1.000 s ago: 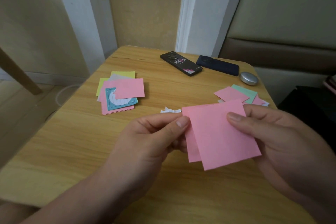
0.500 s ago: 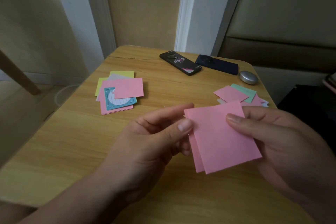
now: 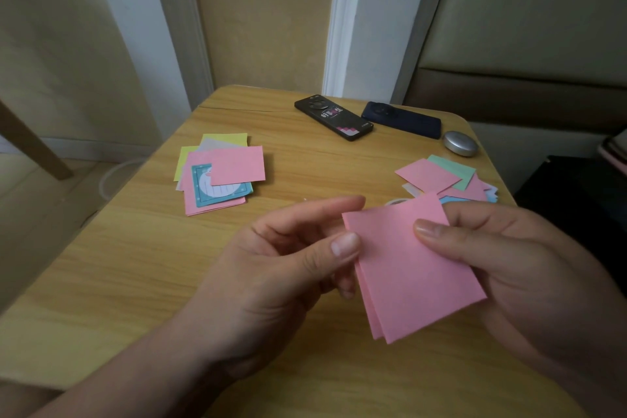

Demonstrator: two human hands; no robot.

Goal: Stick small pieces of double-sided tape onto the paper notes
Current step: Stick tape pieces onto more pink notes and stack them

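I am watching the right hand [image 3: 509, 268] holding a thin stack of pink notes [image 3: 414, 278] above the near middle of the tabletop [image 3: 135, 282]. Its grip is pinching the stack, thumb lying on the top face and fingers hidden behind. The left hand [image 3: 288, 265] is pinching the stack's left edge, thumb tip on the edge, the other fingers tucked behind, forefinger reaching toward the far corner.

I am judging that the sheets are being fanned so one can be taken for taping. To do that well, the left thumb should be sliding only the top sheet sideways while the right grip is holding lightly, so nothing is creasing. No tape piece is showing on either hand.

A pale curved rim [image 3: 396, 202] is peeking out just beyond the stack; it may be the tape roll, I cannot tell. A left pile [image 3: 220, 176] of notes is lying far left, and a right pile [image 3: 437, 175] just beyond the right hand, where a careless reach could be scattering it. A black phone [image 3: 334, 117], a dark blue phone [image 3: 402, 119] and a silver case [image 3: 460, 143] are lying at the far edge, well apart from the work
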